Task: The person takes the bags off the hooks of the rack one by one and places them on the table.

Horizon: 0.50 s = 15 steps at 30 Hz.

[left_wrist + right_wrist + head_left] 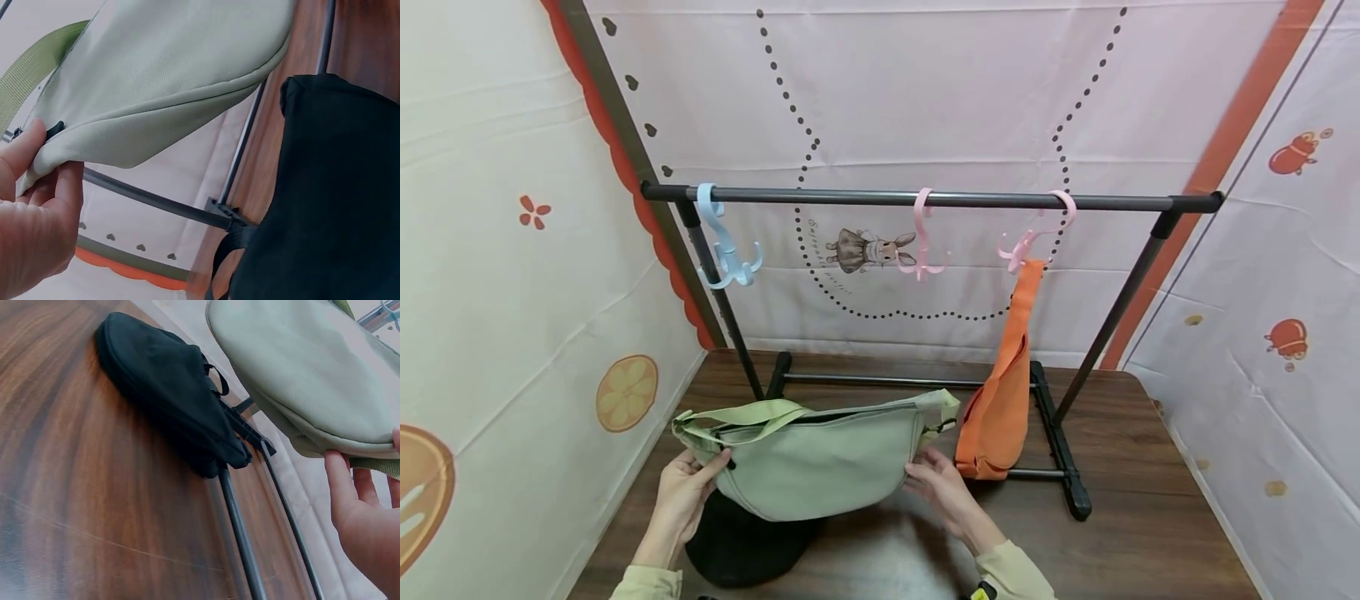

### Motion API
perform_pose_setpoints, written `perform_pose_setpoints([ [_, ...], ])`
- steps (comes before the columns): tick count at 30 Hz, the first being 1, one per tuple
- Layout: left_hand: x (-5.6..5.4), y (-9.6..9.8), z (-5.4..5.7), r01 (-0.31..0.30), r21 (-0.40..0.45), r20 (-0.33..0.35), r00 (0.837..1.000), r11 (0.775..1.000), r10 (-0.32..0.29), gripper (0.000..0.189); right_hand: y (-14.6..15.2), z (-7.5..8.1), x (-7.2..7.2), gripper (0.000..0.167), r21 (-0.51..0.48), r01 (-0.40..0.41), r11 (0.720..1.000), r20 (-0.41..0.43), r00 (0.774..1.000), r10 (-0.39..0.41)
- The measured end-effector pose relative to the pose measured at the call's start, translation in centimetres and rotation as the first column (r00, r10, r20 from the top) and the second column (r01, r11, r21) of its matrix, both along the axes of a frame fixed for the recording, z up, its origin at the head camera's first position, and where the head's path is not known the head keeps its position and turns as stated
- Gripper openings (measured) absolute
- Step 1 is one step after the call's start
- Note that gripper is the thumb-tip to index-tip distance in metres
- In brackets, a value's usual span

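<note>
Raised over the table is a pale green waist bag (827,462), its green strap (752,414) looped along the top left. My left hand (687,483) pinches its left end between thumb and fingers, close to a small black zipper pull (55,130). At the opposite end my right hand (942,490) grips the lower corner, fingers underneath in the right wrist view. Partly hidden below the green bag, a black bag (741,542) lies on the table. An orange bag (1000,408) hangs by its strap just right of my right hand.
A black rack's top bar (850,197) spans the back of the wooden table (1120,517). On it hang a blue hook (727,250), a pink hook (921,237) in the middle, and another pink hook (1028,240) bearing the orange bag. Printed cloth (940,92) surrounds the table.
</note>
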State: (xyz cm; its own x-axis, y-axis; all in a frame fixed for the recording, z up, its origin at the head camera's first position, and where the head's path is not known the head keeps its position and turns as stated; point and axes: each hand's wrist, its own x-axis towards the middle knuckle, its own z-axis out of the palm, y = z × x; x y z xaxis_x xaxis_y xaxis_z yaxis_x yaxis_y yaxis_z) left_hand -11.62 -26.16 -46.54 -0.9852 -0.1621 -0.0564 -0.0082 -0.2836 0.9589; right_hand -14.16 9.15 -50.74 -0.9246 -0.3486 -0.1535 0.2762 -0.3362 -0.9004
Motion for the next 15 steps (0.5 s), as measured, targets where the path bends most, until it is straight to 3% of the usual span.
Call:
perform_pose_setpoints([
  [4, -0.5, 0.2, -0.6, 0.044, -0.031, 0.068, 0.997, 0.999, -0.041, 0.026, 0.3, -0.4, 0.7, 0.060, -0.002, 0.028, 1.000, 0.084, 0.996, -0.027],
  [8, -1.3, 0.7, -1.3, 0.060, -0.103, 0.191, 0.981, 0.993, -0.040, 0.021, 0.5, -1.0, 1.5, 0.058, -0.012, 0.071, 0.997, 0.148, 0.987, -0.069],
  [12, -2.1, 1.6, -2.3, 0.071, -0.169, 0.283, 0.959, 0.983, -0.021, 0.047, 0.5, -1.9, 2.2, 0.044, 0.052, 0.148, 0.988, 0.202, 0.967, -0.156],
  [15, -2.5, 2.7, -3.3, 0.086, -0.189, 0.306, 0.952, 0.978, -0.025, 0.058, 0.6, -2.4, 2.6, 0.047, 0.121, 0.208, 0.971, 0.229, 0.946, -0.231],
])
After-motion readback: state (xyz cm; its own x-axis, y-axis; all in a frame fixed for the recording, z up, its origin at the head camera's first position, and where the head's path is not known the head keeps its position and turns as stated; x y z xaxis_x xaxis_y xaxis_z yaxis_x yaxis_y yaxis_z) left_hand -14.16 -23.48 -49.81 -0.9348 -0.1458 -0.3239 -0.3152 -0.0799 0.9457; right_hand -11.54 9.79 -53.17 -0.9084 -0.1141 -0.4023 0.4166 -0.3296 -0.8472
